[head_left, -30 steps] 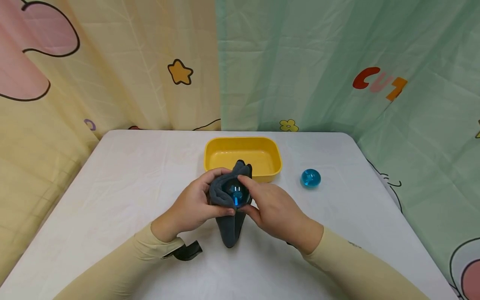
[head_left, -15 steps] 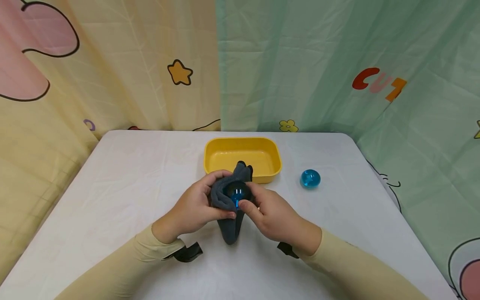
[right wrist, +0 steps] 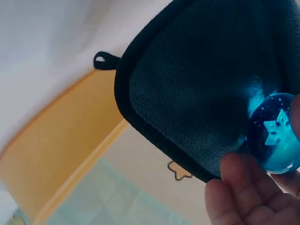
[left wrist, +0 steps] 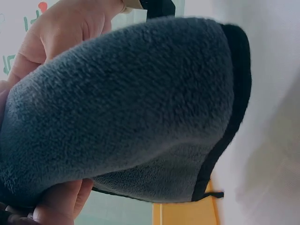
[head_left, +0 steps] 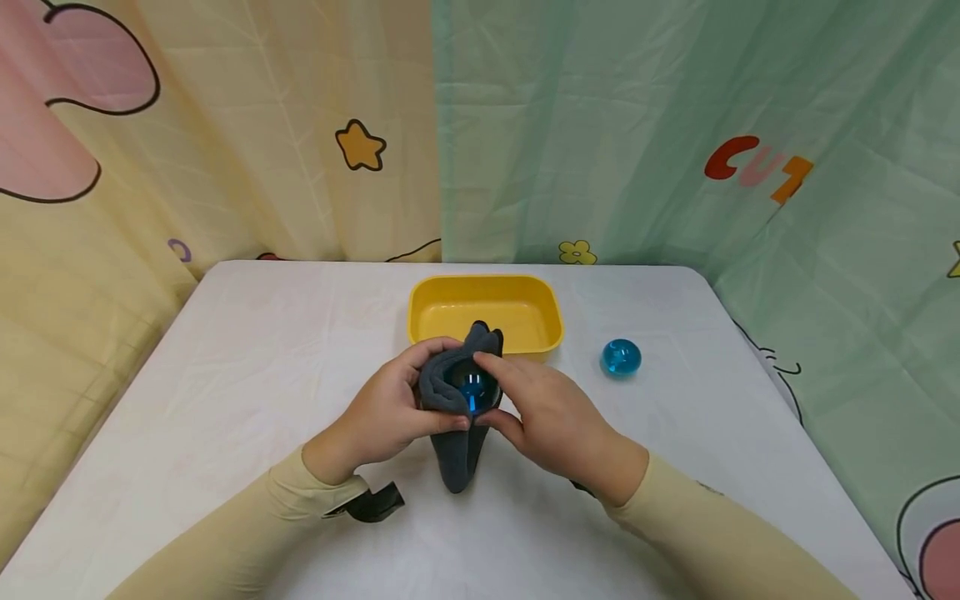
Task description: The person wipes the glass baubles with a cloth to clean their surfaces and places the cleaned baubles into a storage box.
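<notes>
**R hand (head_left: 553,418) has spread its fingertips to ball's (head_left: 472,387) far + near edges**

R hand pinches ball; L hand (head_left: 386,404) grips cloth (head_left: 438,393) wrapped partly round it, over desk (head_left: 262,367). Main risk: ball looks slick, so could squirt out if R fingertips slip or cloth slackens, then prob. roll. Might knock tub (head_left: 517,318) or spare ball (head_left: 621,357), which sits loose w/ nothing blocking it.

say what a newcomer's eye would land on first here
Likely the bright yellow basin toward the back of the white table. Next, the blue ball in the right hand, against the dark grey cloth that the left hand grips. A second blue ball sits right of the basin.
</notes>
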Available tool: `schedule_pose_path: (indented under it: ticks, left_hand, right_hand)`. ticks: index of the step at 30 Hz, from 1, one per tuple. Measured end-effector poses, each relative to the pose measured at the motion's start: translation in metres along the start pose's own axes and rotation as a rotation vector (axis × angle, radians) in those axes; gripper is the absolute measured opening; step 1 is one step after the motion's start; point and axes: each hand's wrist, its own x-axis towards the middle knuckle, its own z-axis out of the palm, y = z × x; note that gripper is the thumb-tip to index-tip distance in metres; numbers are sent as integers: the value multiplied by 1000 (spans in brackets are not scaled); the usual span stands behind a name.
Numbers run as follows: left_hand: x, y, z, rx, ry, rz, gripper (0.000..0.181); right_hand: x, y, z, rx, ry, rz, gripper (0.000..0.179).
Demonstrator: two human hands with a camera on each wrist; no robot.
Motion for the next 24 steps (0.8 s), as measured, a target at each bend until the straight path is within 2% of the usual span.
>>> schedule_pose_path:
  ticks: [3, 9, 11, 13, 15, 20, 24]
  left_hand:
    - [0, 0, 0, -3, -6, 2, 78]
    - [-2, 1, 2, 2, -19, -15, 78]
    - [-2, 0, 3, 11, -18, -22, 78]
    - [-2, 0, 3, 17, -15, -27, 78]
    - [-2, -1, 3, 23, -12, -25, 79]
    - [1, -3, 0, 42, 23, -9, 80]
    - [2, -2, -1, 22, 27, -2, 79]
  right_hand:
    - [0, 1, 0, 128, -33, 59, 69]
    - [2, 3, 1, 591, -188, 276, 37]
    - [2, 3, 3, 645, -227, 325, 33]
    - [2, 2, 5, 621, -233, 333, 37]
    - [1, -1, 6, 554, -212, 308, 44]
    - [-2, -8, 8, 339, -154, 189, 73]
    - [0, -7, 8, 97, -83, 91, 77]
